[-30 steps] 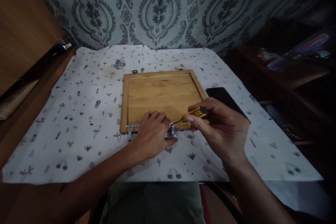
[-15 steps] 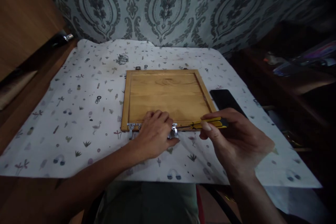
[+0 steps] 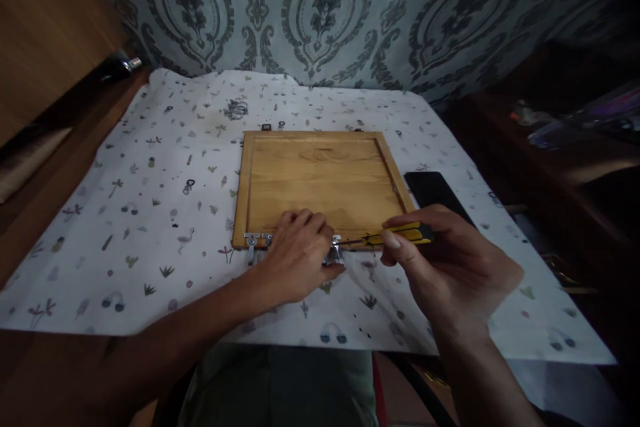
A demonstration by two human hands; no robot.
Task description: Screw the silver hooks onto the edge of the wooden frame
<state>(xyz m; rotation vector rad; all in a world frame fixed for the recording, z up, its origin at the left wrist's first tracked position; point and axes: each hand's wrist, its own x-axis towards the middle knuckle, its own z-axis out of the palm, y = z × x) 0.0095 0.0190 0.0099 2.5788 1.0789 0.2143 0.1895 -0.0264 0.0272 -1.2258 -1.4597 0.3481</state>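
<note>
A shallow wooden panel (image 3: 320,180) with a raised frame lies flat on the cloth. Small silvery metal latches (image 3: 251,245) sit along its near edge. My left hand (image 3: 300,257) bends over that edge, fingers curled on the wood and thumb below, around a shiny metal latch (image 3: 335,255) that it partly covers. Between the thumb and fingers of my right hand (image 3: 450,267) is a screwdriver (image 3: 400,233) with a yellow and black handle. Its thin shaft points left, with the tip at the latch beside my left hand; exact contact is too small to tell.
A black phone (image 3: 435,190) lies right of the panel, close behind my right hand. A white patterned cloth (image 3: 150,213) covers the table. Wooden furniture (image 3: 50,33) stands at the left, a patterned wall covering (image 3: 325,13) behind, and a dark shelf with plastic-wrapped items (image 3: 560,127) at the right.
The view has shifted slightly. The screwdriver handle appears turned a little about its length in my right hand. My left hand stays at the latch.
</note>
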